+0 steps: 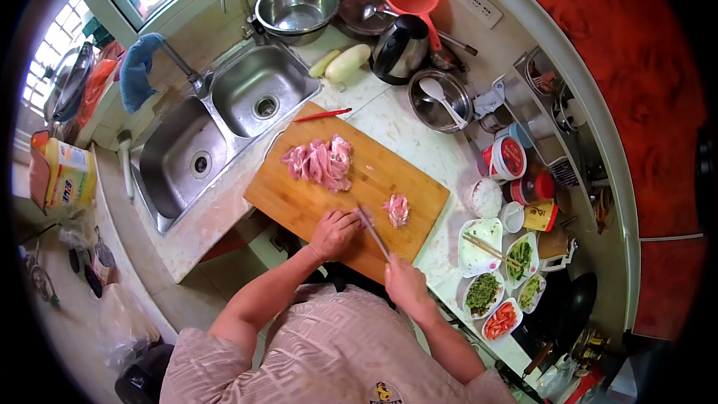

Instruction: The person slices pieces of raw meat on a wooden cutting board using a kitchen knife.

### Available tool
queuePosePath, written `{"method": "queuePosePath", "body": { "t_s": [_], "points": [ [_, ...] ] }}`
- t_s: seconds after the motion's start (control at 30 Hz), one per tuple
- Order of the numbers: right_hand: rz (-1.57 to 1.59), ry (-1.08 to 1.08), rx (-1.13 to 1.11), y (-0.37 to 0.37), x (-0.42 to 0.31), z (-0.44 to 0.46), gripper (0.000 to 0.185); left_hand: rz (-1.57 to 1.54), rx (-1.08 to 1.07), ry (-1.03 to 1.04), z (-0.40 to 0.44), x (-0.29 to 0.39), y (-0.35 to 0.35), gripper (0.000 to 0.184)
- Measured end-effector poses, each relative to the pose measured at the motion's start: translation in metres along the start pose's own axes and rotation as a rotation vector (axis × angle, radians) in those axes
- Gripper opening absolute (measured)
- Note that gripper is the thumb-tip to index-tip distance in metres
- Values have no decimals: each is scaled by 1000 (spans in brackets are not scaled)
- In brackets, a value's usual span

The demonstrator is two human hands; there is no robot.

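Observation:
My right hand [406,282] is wrapped round the handle of a kitchen knife [375,236], its blade resting on the wooden cutting board [284,206]. Close on the blade's left, my left hand [334,236] has its fingers bent and pressed down. A pinkish bit of meat shows at those fingertips, mostly hidden by them. Beyond the left hand lies a pile of raw meat strips [321,163]. To the right of the blade is a smaller heap of cut meat [396,210]. A red chili pepper [323,114] rests near the board's far corner.
Left of the board is a double steel sink [183,157]. A peeled pale vegetable [348,63], a kettle [400,49] and a steel bowl [440,101] stand behind. At right are several dishes of chopped vegetables [484,294], chopsticks [490,249] and a black wok [572,307].

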State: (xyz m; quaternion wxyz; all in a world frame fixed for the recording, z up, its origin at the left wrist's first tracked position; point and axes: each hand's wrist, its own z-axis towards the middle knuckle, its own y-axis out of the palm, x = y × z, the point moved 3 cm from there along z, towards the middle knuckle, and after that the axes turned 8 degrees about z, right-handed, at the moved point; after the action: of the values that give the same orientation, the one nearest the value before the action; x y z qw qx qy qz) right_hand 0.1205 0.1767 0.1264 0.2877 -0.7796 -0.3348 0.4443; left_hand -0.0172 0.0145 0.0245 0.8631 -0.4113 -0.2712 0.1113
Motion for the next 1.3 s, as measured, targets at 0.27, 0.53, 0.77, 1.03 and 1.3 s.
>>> {"method": "queuePosePath", "body": {
  "t_s": [0.27,0.53,0.77,1.03,1.3],
  "points": [
    [9,-76,46,28,6,31,20,87,-128,-2,-4,-2,7,27],
    [86,68,62,5,16,13,19,91,-41,72,8,6,-3,24],
    [-68,-68,-6,6,3,-4,16,86,-77,55,2,0,6,17],
    [108,12,-20,19,16,28,19,32,-119,52,7,1,0,22],
    [-12,-45,-25,7,0,0,15,60,-138,28,0,-3,4,18]
  ]
}}
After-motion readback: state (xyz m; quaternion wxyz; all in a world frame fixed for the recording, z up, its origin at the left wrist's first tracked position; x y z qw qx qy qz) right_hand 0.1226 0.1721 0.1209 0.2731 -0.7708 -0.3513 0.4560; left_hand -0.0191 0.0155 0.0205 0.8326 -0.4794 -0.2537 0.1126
